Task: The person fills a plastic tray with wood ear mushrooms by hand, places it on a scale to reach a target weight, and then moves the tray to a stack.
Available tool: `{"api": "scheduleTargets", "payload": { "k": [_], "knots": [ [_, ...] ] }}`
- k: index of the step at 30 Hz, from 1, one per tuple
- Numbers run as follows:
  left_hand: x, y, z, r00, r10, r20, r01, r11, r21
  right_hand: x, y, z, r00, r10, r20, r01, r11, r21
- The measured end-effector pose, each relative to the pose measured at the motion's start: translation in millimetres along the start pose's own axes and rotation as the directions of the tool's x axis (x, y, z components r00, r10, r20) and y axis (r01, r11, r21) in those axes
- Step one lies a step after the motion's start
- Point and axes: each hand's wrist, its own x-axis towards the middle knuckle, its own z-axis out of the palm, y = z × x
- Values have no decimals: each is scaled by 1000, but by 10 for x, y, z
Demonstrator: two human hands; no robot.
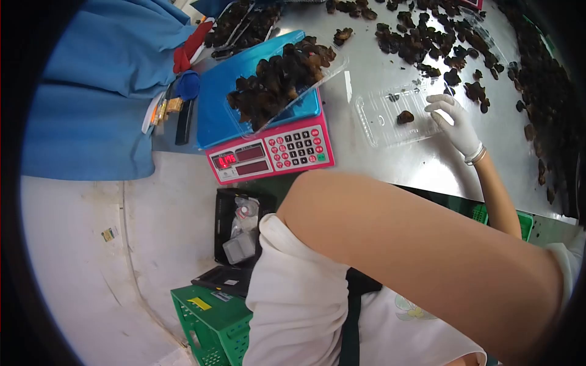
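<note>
My right hand [455, 125], in a white glove, has its fingers curled over the right end of a clear plastic tray [379, 122]. One dark brown piece [405, 117] lies in the tray, with a smaller bit near its back edge. My left forearm [415, 250] crosses close to the camera, and its hand is out of view. Left of the tray stands a pink scale [273, 152] with a blue pan [213, 116] and a lit red display. On the pan, another clear tray holds a heap of dark brown, fungus-like pieces [274, 85].
Many loose dark pieces [421, 36] lie across the metal table [366, 64], with a long pile [549, 91] at right. Filled trays are at the back. Blue cloth [104, 91] hangs at left. Below are a black crate [223, 226] and a green crate [213, 317].
</note>
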Motion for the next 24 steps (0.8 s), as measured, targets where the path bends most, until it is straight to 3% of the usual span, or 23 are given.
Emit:
{"api": "scheduleTargets", "payload": {
  "k": [15,17,22,24],
  "knots": [
    [-20,-29,-15,1000,-9,-19,9,1000,16,-82,8,51,997,65,-44,-59,992,113],
    [-4,-91,-14,1000,-3,-3,3,1000,16,-61,77,78,999,-20,-41,21,1000,18],
    [-3,-121,-30,999,-30,-20,30,1000,7,-167,7,1,996,69,-65,-54,978,203],
    [-24,-94,-47,998,-56,6,56,998,19,-217,12,-87,993,1,-118,11,995,102]
  ]
}}
